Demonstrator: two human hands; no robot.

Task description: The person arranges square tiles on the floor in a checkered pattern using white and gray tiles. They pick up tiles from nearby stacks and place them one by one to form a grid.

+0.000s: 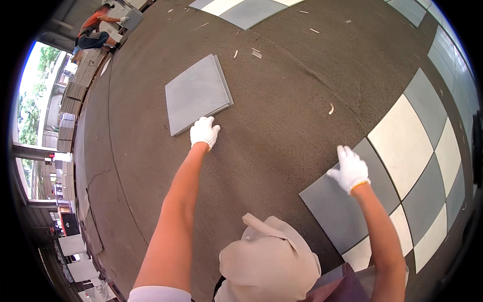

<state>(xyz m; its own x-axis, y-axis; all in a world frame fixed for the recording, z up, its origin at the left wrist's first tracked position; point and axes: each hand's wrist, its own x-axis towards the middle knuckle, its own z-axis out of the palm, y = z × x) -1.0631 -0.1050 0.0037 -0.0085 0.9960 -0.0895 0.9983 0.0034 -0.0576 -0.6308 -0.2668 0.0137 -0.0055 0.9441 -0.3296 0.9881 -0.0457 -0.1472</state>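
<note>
Two square grey tiles, stacked slightly askew, lie on the dark floor left of centre; the upper grey tile point(195, 93) covers most of the lower one. At their near edge is my left hand point(204, 133) in a white knit glove, fingers bent against the edge, thumb out to the right; the fingertips are partly hidden. My right hand point(349, 170), gloved alike, is spread over a grey floor tile point(336, 214) at the corner of a laid checkerboard, its fingers stretched forward. Whether it presses on the surface or hovers just above, I cannot tell.
Cream tiles point(401, 146) alternate with grey ones on the right. Another tiled patch point(246, 14) lies at the far edge. Small pale scraps point(256, 53) and a curled strip point(331, 108) litter the floor. Far left, a co-worker point(95, 29) crouches beside stacked boxes point(86, 70).
</note>
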